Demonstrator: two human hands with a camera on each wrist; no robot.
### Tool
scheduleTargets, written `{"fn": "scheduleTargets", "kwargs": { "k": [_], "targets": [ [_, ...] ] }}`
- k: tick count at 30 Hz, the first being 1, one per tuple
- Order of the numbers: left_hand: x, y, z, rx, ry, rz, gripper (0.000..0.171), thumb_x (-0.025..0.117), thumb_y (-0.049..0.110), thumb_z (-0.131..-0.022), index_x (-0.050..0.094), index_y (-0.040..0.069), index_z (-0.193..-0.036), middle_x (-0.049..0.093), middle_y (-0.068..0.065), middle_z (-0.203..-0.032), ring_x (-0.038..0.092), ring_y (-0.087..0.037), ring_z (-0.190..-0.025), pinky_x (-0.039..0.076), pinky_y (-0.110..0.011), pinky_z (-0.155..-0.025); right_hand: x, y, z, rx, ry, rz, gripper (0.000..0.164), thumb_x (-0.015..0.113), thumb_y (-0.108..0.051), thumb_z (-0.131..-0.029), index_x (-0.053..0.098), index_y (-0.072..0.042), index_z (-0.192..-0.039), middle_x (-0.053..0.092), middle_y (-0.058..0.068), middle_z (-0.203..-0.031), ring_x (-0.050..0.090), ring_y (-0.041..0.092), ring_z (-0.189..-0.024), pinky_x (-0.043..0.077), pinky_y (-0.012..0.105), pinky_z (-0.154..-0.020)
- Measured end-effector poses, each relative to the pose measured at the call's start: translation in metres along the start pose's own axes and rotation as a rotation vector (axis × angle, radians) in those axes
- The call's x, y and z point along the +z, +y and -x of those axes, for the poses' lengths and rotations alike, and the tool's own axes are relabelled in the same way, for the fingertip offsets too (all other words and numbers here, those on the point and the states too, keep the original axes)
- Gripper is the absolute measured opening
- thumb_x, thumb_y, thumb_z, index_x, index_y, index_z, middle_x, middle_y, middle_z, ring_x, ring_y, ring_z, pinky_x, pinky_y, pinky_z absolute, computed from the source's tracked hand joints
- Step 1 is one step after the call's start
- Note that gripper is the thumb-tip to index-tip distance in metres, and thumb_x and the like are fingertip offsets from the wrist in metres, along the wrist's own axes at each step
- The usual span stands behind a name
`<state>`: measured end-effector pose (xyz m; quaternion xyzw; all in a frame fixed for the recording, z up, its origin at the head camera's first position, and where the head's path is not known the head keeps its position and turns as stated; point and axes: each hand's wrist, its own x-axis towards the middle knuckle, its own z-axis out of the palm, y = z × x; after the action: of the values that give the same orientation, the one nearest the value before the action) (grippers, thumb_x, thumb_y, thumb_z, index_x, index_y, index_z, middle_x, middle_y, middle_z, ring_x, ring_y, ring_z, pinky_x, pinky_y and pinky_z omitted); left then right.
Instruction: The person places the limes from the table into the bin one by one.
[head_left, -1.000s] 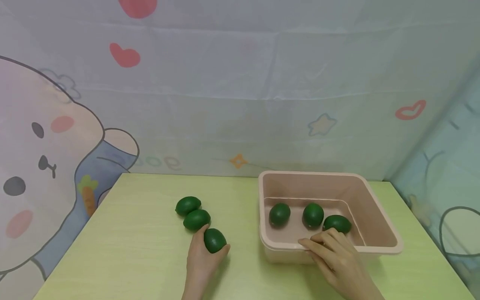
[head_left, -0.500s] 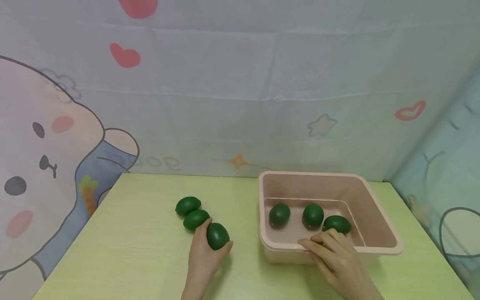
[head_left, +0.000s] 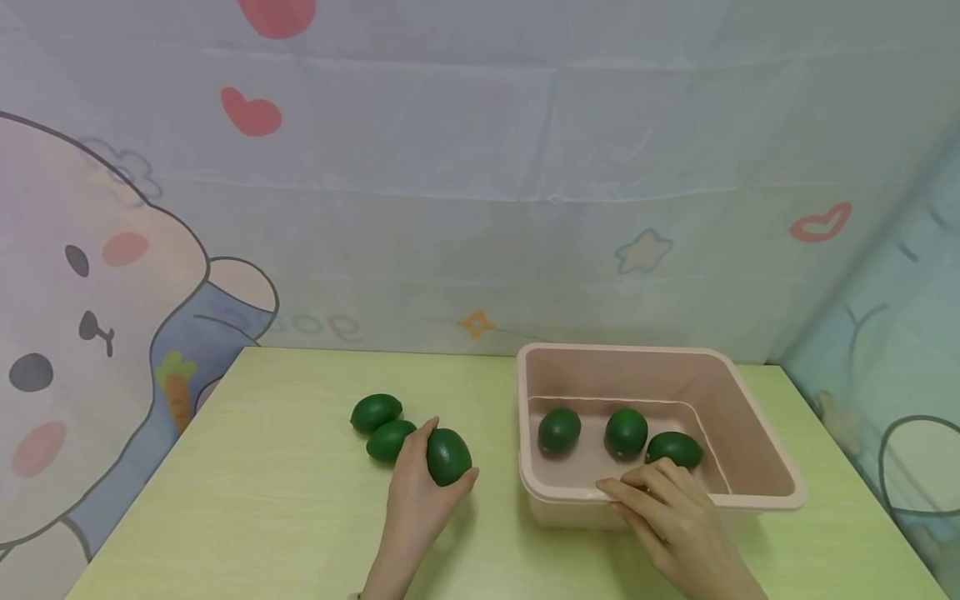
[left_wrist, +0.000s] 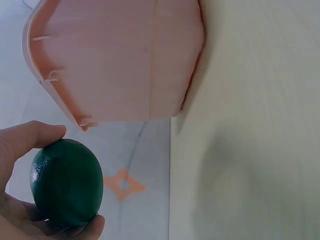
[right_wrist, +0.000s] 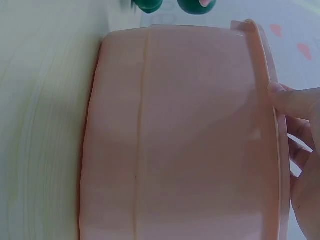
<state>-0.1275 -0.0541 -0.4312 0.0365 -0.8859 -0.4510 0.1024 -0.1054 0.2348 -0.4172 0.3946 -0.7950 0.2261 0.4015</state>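
My left hand (head_left: 420,497) holds a dark green lime (head_left: 448,457) between thumb and fingers. In the left wrist view this lime (left_wrist: 69,182) is raised off the table, left of the bin. Two more limes lie together on the table, one lime (head_left: 377,412) at the back and another lime (head_left: 388,441) partly behind my left fingers. My right hand (head_left: 678,521) grips the front rim of a pink plastic bin (head_left: 562,491). In the right wrist view the thumb (right_wrist: 285,100) presses the rim from outside, and the fingers curl over it.
Inside the bin sit three limes: a left lime (head_left: 559,430), a middle lime (head_left: 626,432) and a right lime (head_left: 675,449) near my right fingers. The light table (head_left: 247,483) ends at a printed cloth backdrop (head_left: 420,167).
My left hand has lifted the lime up and to the right, away from the other two. The right hand and the bin have stayed put.
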Motion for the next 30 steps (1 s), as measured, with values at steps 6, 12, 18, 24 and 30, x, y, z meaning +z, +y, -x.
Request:
{"fn": "scheduleTargets", "kwargs": {
  "k": [6, 12, 18, 24, 30],
  "targets": [
    [0.0, 0.008, -0.006, 0.047, 0.018, 0.003, 0.074, 0.079, 0.022, -0.075, 0.045, 0.008, -0.139, 0.052, -0.014, -0.134, 0.053, -0.035, -0.12, 0.049, -0.057, -0.092, 0.0, 0.001, 0.002, 0.007, -0.009, 0.003, 0.036, 0.046, -0.031, -0.102, 0.075, -0.009, -0.102, 0.063, -0.004, -0.089, 0.048, 0.012, -0.083, 0.035, 0.021, -0.078],
    [0.0, 0.016, -0.014, 0.079, 0.016, 0.009, 0.075, 0.079, 0.024, -0.076, 0.044, 0.009, -0.14, 0.05, -0.014, -0.138, 0.053, -0.035, -0.122, 0.049, -0.056, -0.094, 0.0, 0.001, 0.003, 0.006, -0.007, 0.001, 0.035, 0.047, -0.031, -0.102, 0.074, -0.009, -0.103, 0.063, -0.003, -0.089, 0.049, 0.012, -0.084, 0.036, 0.022, -0.079],
    [-0.001, 0.024, -0.02, 0.107, 0.024, 0.024, 0.076, 0.079, 0.024, -0.076, 0.043, 0.01, -0.141, 0.05, -0.013, -0.138, 0.054, -0.033, -0.121, 0.049, -0.055, -0.095, 0.0, 0.001, 0.003, 0.008, -0.003, -0.001, 0.036, 0.047, -0.031, -0.102, 0.075, -0.008, -0.102, 0.063, -0.003, -0.088, 0.049, 0.011, -0.083, 0.035, 0.022, -0.078],
    [-0.003, 0.034, -0.023, 0.129, 0.024, 0.034, 0.076, 0.079, 0.025, -0.076, 0.043, 0.01, -0.142, 0.05, -0.013, -0.139, 0.054, -0.033, -0.122, 0.048, -0.054, -0.096, 0.001, 0.001, 0.001, -0.002, 0.009, -0.007, 0.036, 0.047, -0.03, -0.102, 0.075, -0.007, -0.101, 0.063, -0.002, -0.088, 0.048, 0.012, -0.083, 0.035, 0.022, -0.078],
    [-0.002, 0.043, -0.028, 0.16, 0.02, 0.04, 0.077, 0.079, 0.026, -0.076, 0.042, 0.011, -0.142, 0.049, -0.012, -0.14, 0.053, -0.032, -0.123, 0.049, -0.053, -0.096, 0.0, 0.001, 0.001, -0.003, 0.004, 0.003, 0.037, 0.046, -0.031, -0.102, 0.075, -0.008, -0.1, 0.063, -0.003, -0.088, 0.048, 0.012, -0.082, 0.035, 0.022, -0.077]
  ]
}}
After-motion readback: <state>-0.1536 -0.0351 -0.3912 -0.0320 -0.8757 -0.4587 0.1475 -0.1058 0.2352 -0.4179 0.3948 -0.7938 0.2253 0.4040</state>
